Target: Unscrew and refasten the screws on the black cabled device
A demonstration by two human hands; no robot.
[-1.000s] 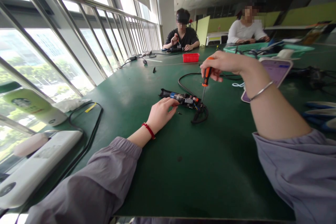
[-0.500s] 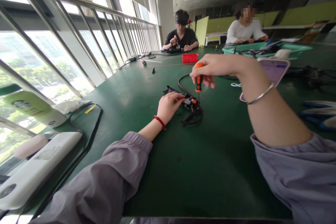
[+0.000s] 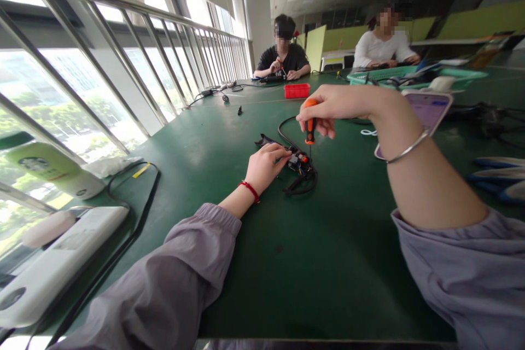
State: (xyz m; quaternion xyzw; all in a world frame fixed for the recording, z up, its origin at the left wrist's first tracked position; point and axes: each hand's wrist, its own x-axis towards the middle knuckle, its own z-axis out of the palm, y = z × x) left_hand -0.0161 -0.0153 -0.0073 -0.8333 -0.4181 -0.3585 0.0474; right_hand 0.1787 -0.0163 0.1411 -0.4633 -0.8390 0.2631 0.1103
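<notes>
An opened black device (image 3: 299,162) with small orange and grey parts and wires lies on the green table (image 3: 287,262); a black cable curls around it. My left hand (image 3: 266,167) is closed on the device's near left side, fingertips pressed together on it. Above the device's right end, my right hand (image 3: 322,112) grips an orange and black screwdriver (image 3: 310,123) by its handle. The screwdriver stands upright, its shaft pointing down at the device. Its tip is too small to make out against the dark parts.
A red tray (image 3: 297,91), a green basket (image 3: 463,77) of items and a phone (image 3: 426,112) stand beyond. Gloves (image 3: 500,178) lie at the right. A bottle (image 3: 53,167), white box (image 3: 65,262) and cable are at the left. Two people sit across the table.
My left hand has shifted slightly to the right along the device. My right hand and the screwdriver have hardly moved. One person's raised hand across the table has moved a little.
</notes>
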